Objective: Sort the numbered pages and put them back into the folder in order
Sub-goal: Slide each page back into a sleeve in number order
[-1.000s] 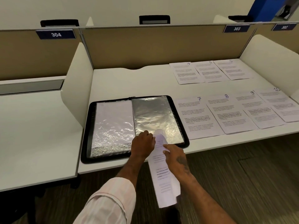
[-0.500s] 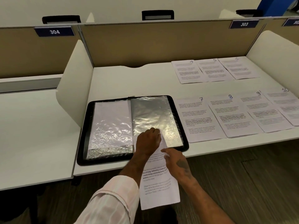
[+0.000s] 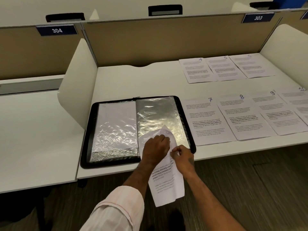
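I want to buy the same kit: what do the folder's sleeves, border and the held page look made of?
Sleeves: clear glossy plastic film, judging by crinkles and glints. Border: black, matte, perhaps fabric or soft plastic. Page: thin white matte paper; it curls.

White desk (image 3: 133, 84) between curved white side panels (image 3: 78, 84) | tan partition (image 3: 166, 42) behind, blue plates 304 (image 3: 57, 30) and 303 (image 3: 258, 18) | dark striped floor (image 3: 250, 189) below

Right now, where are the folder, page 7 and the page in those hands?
folder (image 3: 87, 147): head view, black left border.
page 7 (image 3: 208, 121): head view, middle of its printed text.
held page (image 3: 166, 185): head view, lower half hanging past the desk edge.
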A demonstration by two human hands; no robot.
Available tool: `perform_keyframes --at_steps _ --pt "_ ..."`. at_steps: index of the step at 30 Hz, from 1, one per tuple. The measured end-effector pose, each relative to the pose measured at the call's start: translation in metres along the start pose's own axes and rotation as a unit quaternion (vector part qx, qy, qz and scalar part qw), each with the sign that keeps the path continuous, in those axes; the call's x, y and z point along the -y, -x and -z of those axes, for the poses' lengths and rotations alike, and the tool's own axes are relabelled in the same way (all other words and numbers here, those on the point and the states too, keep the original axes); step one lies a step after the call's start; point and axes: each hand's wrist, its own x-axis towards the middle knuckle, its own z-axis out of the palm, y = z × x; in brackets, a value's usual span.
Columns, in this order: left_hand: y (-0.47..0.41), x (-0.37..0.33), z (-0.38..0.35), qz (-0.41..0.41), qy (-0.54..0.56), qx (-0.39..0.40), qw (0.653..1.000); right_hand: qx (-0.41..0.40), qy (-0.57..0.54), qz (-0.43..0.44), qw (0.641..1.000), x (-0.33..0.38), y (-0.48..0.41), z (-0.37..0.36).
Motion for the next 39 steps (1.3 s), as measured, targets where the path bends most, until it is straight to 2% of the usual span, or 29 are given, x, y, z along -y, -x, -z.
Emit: perform_keyframes --at_steps 2,10,13,16,21,30,34,39 --pt "-0.003 0.001 0.002 0.003 0.001 -0.013 1.0 0.029 -0.007 -0.005 1.0 0.0 0.001 0.002" --pt "-0.018 -0.015 0.013 -0.062 -0.032 0.005 0.998 -0.024 -0.113 -0.077 0.99 0.002 0.0 0.0" --pt "-0.009 -0.015 0.011 -0.059 -0.029 -0.002 0.998 -0.058 -0.133 -0.107 0.984 0.004 -0.006 -0.002" --pt "-0.006 -0.012 0.009 -0.053 -0.034 -0.007 0.998 -0.046 -0.156 -0.121 0.979 0.007 -0.008 -0.003" --pt "-0.021 -0.014 0.004 -0.057 -0.028 0.018 0.998 -0.031 -0.091 -0.081 0.992 0.006 -0.015 -0.003" --pt "-0.064 -0.034 0.012 -0.152 -0.11 0.11 0.976 -0.036 -0.049 -0.072 0.996 0.005 -0.019 0.002" --pt "-0.066 -0.034 0.013 -0.146 -0.1 0.064 0.982 -0.038 -0.047 -0.067 0.996 0.006 -0.022 0.004" --pt "-0.047 -0.032 0.002 -0.099 -0.051 0.005 0.994 -0.039 -0.037 -0.047 0.997 0.004 -0.026 0.001"
